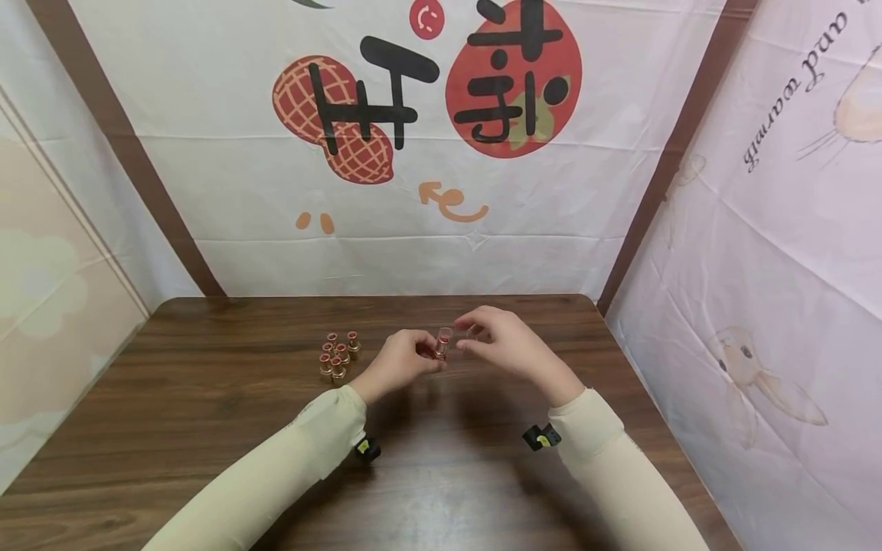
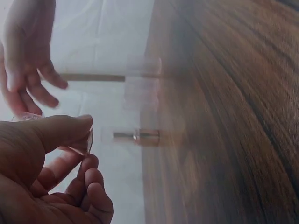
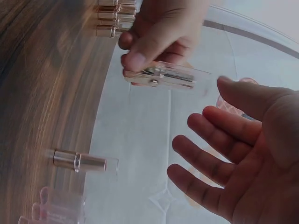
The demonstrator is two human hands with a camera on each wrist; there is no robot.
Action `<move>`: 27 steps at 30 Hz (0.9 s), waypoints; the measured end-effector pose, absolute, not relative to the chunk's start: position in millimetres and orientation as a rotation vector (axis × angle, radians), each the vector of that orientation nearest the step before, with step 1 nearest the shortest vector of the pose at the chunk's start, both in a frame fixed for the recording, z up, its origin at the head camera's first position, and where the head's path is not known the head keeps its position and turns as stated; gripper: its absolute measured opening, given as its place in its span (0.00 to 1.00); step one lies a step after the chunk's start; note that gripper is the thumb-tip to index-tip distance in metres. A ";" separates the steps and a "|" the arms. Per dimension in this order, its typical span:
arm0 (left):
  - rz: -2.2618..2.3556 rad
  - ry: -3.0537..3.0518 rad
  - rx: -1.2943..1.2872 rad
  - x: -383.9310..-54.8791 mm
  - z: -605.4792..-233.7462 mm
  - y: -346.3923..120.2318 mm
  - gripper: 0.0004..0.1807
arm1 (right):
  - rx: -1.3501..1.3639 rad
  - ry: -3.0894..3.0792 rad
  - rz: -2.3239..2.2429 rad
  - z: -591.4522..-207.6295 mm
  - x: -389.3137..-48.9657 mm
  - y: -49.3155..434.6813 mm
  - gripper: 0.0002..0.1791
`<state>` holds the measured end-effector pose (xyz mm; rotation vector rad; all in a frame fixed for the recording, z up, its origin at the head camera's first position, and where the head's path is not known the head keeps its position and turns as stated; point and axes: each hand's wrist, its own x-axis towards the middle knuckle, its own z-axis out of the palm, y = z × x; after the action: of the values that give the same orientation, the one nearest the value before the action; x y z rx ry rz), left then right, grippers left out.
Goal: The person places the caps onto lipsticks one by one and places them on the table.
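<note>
In the head view, the left hand pinches a clear-capped lipstick at the frame's centre; the right hand, empty, has its fingers spread just right of it. Six more lipsticks stand grouped left of centre on the desk. I judge the work unfinished, with one lipstick in hand; whether the group is done or waiting, I cannot tell.

In the left wrist view, the grasped lipstick is mostly covered by thumb and fingers. A separate lipstick and pink translucent pieces at centre are blurred.

In the right wrist view, that separate lipstick apparently stands lower left, the pink pieces cut off below it; the group is cropped at upper left.
</note>
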<state>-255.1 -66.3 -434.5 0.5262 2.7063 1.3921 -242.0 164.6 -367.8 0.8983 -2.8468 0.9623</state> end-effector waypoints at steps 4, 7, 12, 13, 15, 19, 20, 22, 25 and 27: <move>1.399 2.734 0.466 -265.2 -439.1 -62.8 0.08 | 0.877 -2.788 1.017 -365.9 -240.2 174.0 0.17; 1.378 2.781 0.441 -272.5 -438.8 -58.7 0.09 | 0.864 -2.753 1.024 -365.7 -239.8 179.6 0.16; 1.362 2.803 0.385 -284.7 -439.1 -54.4 0.10 | 0.852 -2.715 1.067 -367.1 -238.4 187.5 0.15; 1.361 2.799 0.371 -287.2 -440.4 -54.0 0.11 | 0.853 -2.710 1.074 -367.3 -238.0 188.7 0.14; 1.363 2.786 0.338 -291.8 -443.8 -53.3 0.11 | 0.850 -2.705 1.081 -367.7 -236.9 190.8 0.14; 1.365 2.766 0.290 -300.0 -452.3 -51.4 0.11 | 0.834 -2.700 1.101 -366.6 -233.8 193.9 0.14; 1.367 2.763 0.278 -301.7 -454.1 -50.6 0.10 | 0.828 -2.699 1.107 -366.2 -233.0 194.5 0.13; 1.363 2.766 0.260 -304.8 -457.0 -48.7 0.10 | 0.818 -2.699 1.118 -365.1 -231.3 195.4 0.13; 1.323 2.782 0.237 -309.7 -461.2 -46.0 0.10 | 0.801 -2.708 1.123 -364.6 -229.7 196.5 0.13; 1.282 2.787 0.231 -313.6 -464.4 -44.2 0.09 | 0.785 -2.716 1.138 -364.7 -228.6 197.2 0.13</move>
<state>-313.6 -44.2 -464.4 0.2312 2.7869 1.2825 -228.6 197.2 -364.7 0.7852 -2.7157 1.1377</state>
